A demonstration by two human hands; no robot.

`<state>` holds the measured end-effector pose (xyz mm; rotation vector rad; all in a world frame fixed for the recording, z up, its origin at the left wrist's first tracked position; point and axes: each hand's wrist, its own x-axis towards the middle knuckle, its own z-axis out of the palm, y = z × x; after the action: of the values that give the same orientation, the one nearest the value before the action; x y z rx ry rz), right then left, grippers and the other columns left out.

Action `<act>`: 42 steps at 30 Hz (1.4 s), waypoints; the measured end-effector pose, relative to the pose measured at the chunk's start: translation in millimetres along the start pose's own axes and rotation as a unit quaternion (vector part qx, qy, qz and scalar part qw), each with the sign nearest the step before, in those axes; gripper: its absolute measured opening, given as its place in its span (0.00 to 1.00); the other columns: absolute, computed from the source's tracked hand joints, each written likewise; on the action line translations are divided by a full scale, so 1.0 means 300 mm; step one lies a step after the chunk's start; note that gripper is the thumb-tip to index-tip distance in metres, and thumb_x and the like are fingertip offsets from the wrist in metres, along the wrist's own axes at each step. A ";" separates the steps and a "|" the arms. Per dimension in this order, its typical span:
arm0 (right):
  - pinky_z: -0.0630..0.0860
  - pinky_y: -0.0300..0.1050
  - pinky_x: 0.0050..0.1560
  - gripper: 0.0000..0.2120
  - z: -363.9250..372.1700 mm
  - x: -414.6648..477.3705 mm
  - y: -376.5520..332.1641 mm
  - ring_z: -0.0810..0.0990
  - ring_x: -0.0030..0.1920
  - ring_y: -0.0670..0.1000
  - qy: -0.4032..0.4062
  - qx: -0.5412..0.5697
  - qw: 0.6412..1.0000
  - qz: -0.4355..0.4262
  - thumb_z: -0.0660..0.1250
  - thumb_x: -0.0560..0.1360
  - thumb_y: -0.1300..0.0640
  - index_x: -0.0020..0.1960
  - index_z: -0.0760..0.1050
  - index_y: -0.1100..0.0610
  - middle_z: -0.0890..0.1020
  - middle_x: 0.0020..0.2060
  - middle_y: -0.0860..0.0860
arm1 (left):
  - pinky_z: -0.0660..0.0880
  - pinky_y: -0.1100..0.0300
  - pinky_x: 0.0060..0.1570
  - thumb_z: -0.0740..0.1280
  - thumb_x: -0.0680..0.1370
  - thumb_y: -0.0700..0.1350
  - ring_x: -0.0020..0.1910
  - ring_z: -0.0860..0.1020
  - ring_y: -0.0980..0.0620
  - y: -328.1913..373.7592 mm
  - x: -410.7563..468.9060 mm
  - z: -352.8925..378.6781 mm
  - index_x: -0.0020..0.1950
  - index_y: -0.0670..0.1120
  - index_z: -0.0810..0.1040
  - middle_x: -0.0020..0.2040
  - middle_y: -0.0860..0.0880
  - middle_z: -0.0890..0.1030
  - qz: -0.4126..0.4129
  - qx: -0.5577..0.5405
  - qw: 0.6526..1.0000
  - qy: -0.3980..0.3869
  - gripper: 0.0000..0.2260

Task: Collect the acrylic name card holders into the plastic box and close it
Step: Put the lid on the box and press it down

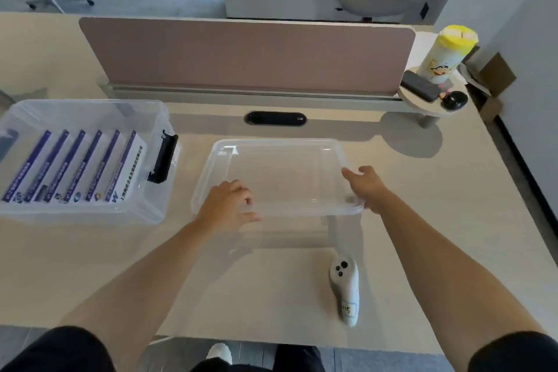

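Beige desk (422, 190) carries the box (151, 142) at far left, lidless, with six card holders (75, 166) standing in a row inside, their long sides running toward the divider (241, 54). Just right of it the clear lid (277, 172) is lifted flat, long axis left to right, left hand (225, 207) gripping its near-left edge, right hand (367, 187) its right corner

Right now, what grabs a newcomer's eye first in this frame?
Dead centre, both bare hands grip a clear plastic lid raised off the desk: left hand at its near left corner, right hand on its right edge. At far left, the open plastic box holds a row of blue-striped name card holders. A white handheld controller lies at the near right.
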<state>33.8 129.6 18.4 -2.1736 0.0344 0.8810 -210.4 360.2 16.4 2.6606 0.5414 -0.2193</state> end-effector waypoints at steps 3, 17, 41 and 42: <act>0.79 0.50 0.42 0.27 0.000 0.097 0.007 0.81 0.38 0.57 -0.010 -0.036 0.999 -0.028 0.63 0.80 0.48 0.75 0.62 0.57 0.80 0.54 0.61 | 0.63 0.55 0.61 0.59 0.63 0.75 0.58 0.70 0.49 0.005 0.013 0.034 0.46 0.53 0.76 0.55 0.55 0.71 -0.057 -0.032 0.998 -0.015 0.28; 0.78 0.55 0.57 0.34 -0.038 0.255 0.144 0.82 0.45 0.61 0.000 -0.156 0.987 0.041 0.53 0.80 0.35 0.48 0.78 0.65 0.82 0.42 0.60 | 0.69 0.49 0.65 0.71 0.72 0.62 0.69 0.70 0.40 -0.105 0.163 0.156 0.77 0.45 0.56 0.72 0.42 0.69 -0.411 -0.303 0.856 0.074 0.42; 0.79 0.47 0.35 0.40 0.322 -0.563 -0.390 0.81 0.49 0.52 0.106 0.044 0.952 -0.284 0.74 0.72 0.47 0.77 0.56 0.38 0.82 0.48 0.51 | 0.75 0.56 0.50 0.74 0.71 0.58 0.54 0.77 0.53 -0.509 -0.315 -0.538 0.71 0.58 0.65 0.59 0.54 0.77 -0.118 -0.340 0.872 0.331 0.32; 0.79 0.47 0.35 0.40 0.369 -0.602 -0.416 0.81 0.48 0.52 0.100 0.041 0.950 -0.294 0.75 0.73 0.47 0.77 0.56 0.38 0.82 0.48 0.51 | 0.76 0.55 0.51 0.73 0.71 0.60 0.56 0.77 0.52 -0.566 -0.362 -0.555 0.72 0.58 0.64 0.62 0.54 0.77 -0.123 -0.332 0.874 0.334 0.33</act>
<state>-131.6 247.0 157.6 -2.0141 -0.4470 0.3115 -366.4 536.9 129.5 1.9235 0.9567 0.7233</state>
